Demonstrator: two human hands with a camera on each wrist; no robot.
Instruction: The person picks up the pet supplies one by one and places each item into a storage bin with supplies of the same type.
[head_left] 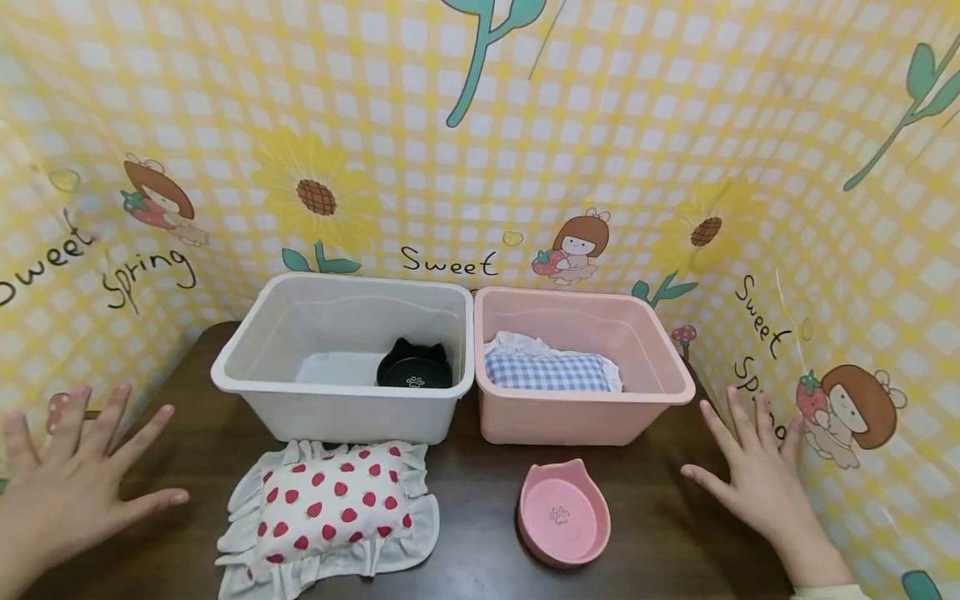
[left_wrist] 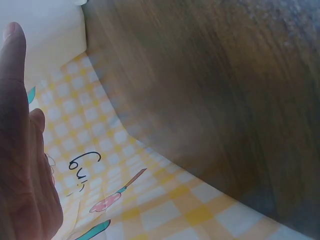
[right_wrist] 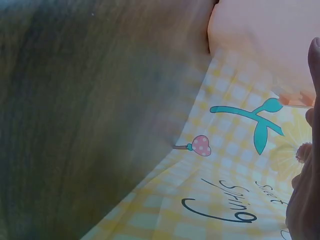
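My left hand [head_left: 78,479] is spread with straight fingers at the left, apart from the strawberry-print pillow [head_left: 337,504] with a ruffled edge. At the right my right hand [head_left: 765,471] also has its fingers spread and holds nothing. Nearest to it are the pink bin [head_left: 585,421] and a pink cat-eared bowl [head_left: 564,512] on the table. Inside the pink bin lies a blue checked pillow [head_left: 551,369] with a white frill. The white bin [head_left: 345,412] beside it contains a black cat-eared bowl [head_left: 415,365] with a paw print, in its right part.
Both bins stand side by side at the back of the dark wooden table [head_left: 480,517]. A yellow checked cloth [head_left: 480,167] with sunflowers and cartoon figures hangs behind and on both sides, close to the table's edges.
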